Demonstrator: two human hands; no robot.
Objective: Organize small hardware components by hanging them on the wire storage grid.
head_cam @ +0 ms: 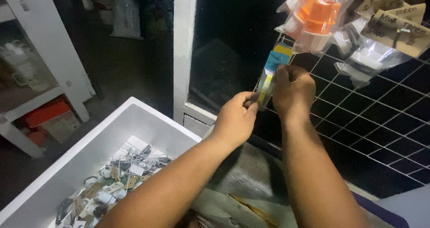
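The wire grid panel [380, 120] fills the frame from 2 to 4 o'clock, standing upright so that bagged goods can hang off its hooks where they are easy to see and reach. At 7 to 8 o'clock sits a white foam box [103, 134], open at the top, with a heap of small packets, metal hooks and card tags [121, 174] lying loose on its bottom. A white shelf unit [40, 58] stands at 9 to 10 o'clock; what is on its shelves is too dim and blurred to tell. At 1 o'clock a clear bag of orange and white plastic fittings [313, 17] hangs from the grid, and brown card labels [396, 19] hang beside it.

Just above frame centre, both hands meet on a small narrow clear packet [268, 78] with blue and yellow card inside, held up against the grid at hook height. The right hand [293, 91] has its grip closed on the packet's upper part. The left hand [235, 118] pinches the lower end between thumb and fingertips, steadying it so it hangs straight.

The right fist covers the top of the packet, so whether it is on a hook cannot be told. What the packet holds is also too small to make out.
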